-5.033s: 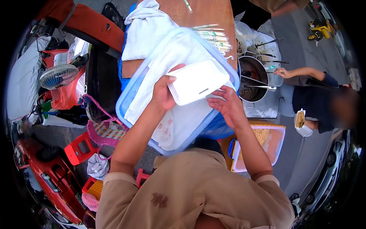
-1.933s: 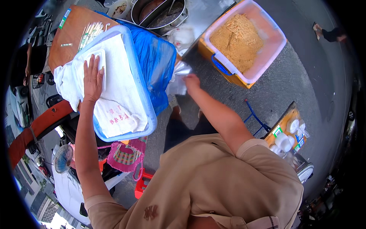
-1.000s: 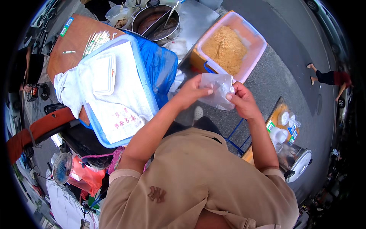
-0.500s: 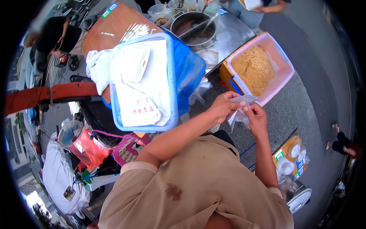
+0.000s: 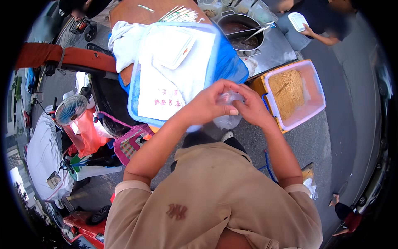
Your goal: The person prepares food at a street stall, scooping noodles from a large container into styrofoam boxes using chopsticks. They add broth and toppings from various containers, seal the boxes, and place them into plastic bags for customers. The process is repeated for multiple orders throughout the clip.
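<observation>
While the caged fan (image 5: 71,110) stands out to the left of the blue tub (image 5: 132,101), the white lidded box (image 5: 178,50) sits inside that tub, on the towel (image 5: 157,76), exactly as it did half a second ago. And now to the tub's lower right corner, where the change is! The left hand (image 5: 213,103) has curled in, fingers and thumb closed around the clear plastic bag (image 5: 228,121), which hangs bunched just beyond that corner. Right beside it, the right hand (image 5: 253,108) has swung up to meet it, fingers bent onto the same film. Moments ago the two were pinching it out by fingertips; now they're cupped together, so the bag looks gathered and both hands appear fully busy with it. Which fingertips do the pinching can't be told.

Edges, then: the tub's right rim runs close by the left wrist, overlapping in view, contact unclear. Grey pavement (image 5: 304,141) shows below and right of the tub, seemingly decent elbow room there, though the bin (image 5: 317,93) of tan food limits the right side, with the divided pot (image 5: 237,29) beyond the tub's upper right.
</observation>
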`<action>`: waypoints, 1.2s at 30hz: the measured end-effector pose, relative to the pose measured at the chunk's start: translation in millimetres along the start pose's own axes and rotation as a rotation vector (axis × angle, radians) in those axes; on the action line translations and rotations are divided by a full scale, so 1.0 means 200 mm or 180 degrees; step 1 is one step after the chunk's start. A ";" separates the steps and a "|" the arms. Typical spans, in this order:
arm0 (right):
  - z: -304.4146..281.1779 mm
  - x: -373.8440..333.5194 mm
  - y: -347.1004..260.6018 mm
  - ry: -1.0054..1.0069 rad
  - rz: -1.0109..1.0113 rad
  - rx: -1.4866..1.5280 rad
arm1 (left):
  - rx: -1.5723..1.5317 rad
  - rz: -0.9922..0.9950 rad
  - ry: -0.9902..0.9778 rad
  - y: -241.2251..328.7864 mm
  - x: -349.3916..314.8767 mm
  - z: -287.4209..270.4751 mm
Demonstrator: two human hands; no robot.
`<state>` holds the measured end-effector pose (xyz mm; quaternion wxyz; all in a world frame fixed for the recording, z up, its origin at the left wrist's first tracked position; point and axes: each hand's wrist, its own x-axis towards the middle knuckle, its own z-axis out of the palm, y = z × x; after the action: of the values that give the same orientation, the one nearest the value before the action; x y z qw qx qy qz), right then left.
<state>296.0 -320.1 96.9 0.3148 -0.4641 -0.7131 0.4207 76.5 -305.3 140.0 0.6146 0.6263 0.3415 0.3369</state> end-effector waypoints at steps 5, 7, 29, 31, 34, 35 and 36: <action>0.16 0.26 0.04 -0.0612 0.1594 0.3825 | 0.2878 -0.0355 0.1096 -0.23 -0.22 -0.61; 0.20 0.35 0.04 -0.0828 0.1779 0.4321 | 0.0415 -0.1558 0.0956 -0.35 -0.34 -0.80; 0.50 1.26 0.13 0.0347 0.2226 0.2751 | -0.3837 0.0288 0.2393 -0.39 -0.41 -1.83; 0.48 1.15 0.10 0.0334 0.2272 0.2901 | -0.3964 0.0177 0.2032 -0.47 -0.25 -1.86; 0.42 1.01 -0.03 0.0369 0.2301 0.3058 | -0.4169 0.0093 0.1196 -0.70 -0.05 -1.79; 0.40 0.98 -0.10 0.0380 0.2304 0.3104 | -0.4101 -0.0078 0.1275 -0.72 0.03 -1.71; 0.38 0.95 -0.17 0.0413 0.2293 0.3123 | -0.4039 -0.0257 0.1324 -0.73 0.11 -1.63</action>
<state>148.5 -174.0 104.9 0.3725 -0.5017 -0.2139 0.7509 -188.9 -109.0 0.8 0.7972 0.0520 0.2116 0.5630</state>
